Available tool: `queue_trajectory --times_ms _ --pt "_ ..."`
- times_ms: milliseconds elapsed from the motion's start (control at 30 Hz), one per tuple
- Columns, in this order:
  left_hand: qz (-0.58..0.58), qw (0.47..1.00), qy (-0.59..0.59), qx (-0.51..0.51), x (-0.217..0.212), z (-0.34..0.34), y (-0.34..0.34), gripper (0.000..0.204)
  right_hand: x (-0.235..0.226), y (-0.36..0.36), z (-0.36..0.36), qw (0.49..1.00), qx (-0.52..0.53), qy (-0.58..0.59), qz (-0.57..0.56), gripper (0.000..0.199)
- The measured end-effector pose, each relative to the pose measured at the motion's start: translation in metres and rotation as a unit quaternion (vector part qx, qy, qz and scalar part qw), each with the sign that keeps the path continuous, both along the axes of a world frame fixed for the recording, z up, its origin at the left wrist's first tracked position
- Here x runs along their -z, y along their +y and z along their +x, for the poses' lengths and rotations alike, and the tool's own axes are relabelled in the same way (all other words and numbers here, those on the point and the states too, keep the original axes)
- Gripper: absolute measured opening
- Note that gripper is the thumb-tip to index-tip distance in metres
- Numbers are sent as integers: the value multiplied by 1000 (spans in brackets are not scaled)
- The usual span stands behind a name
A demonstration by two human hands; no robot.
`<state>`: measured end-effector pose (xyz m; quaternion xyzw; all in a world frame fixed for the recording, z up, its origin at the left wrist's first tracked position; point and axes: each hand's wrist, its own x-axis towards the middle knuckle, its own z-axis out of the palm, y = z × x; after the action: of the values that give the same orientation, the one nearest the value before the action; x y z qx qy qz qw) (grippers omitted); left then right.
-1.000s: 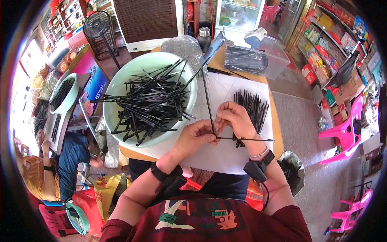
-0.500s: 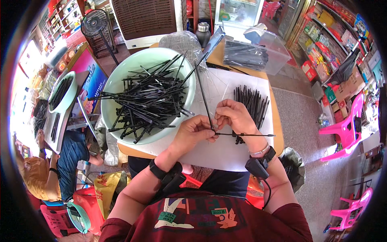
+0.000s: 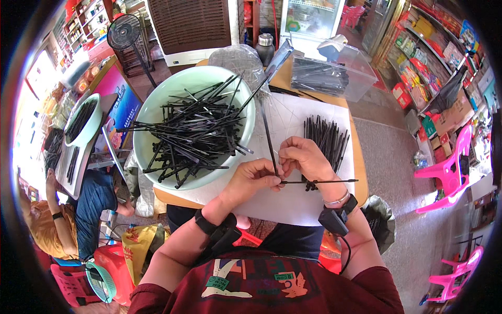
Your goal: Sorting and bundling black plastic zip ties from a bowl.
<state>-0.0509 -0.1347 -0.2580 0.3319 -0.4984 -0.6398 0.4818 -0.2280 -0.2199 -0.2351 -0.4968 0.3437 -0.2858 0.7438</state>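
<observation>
Two thin black rods meet at an angle between my hands: one black rod (image 3: 268, 131) points away from me, the other black rod (image 3: 329, 181) runs out to the right below my right wrist. My left hand (image 3: 248, 184) is closed, thumb and fingers pinching them where they meet. My right hand (image 3: 307, 157) is also pinched, its fingertips nearly touching the left ones; what it holds is too small to make out. On the left stands a pale green basin (image 3: 140, 115) heaped with black rods (image 3: 193, 128). A row of similar rods (image 3: 327, 141) lies beyond my right hand on white sheeting (image 3: 251, 206).
Toward the back of the table (image 3: 361, 157) are a clear plastic box (image 3: 361, 78) with bagged rods, a dark flask (image 3: 265, 49) and clear wrapping (image 3: 238, 60). At left, another person (image 3: 57, 222) sits near a smaller green basin (image 3: 94, 128). Pink chairs (image 3: 449, 170) stand at right.
Both hands keep their pinch on nearly the same spot. The rod pointing away has tilted slightly, and the sideways rod sits a little lower in view. The whole scene has shifted slightly.
</observation>
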Motion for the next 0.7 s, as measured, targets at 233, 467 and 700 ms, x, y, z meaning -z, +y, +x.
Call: queue_trajectory --times_ms 233,467,700 --pt "-19 999 -5 -36 1 0 -3 6 -4 3 1 997 40 -14 -69 13" --pt "30 999 16 -28 -4 3 -1 8 -18 5 -12 990 3 -44 -130 6" --pt "13 999 28 -15 -15 4 5 7 -30 12 -21 982 -38 28 -183 14"
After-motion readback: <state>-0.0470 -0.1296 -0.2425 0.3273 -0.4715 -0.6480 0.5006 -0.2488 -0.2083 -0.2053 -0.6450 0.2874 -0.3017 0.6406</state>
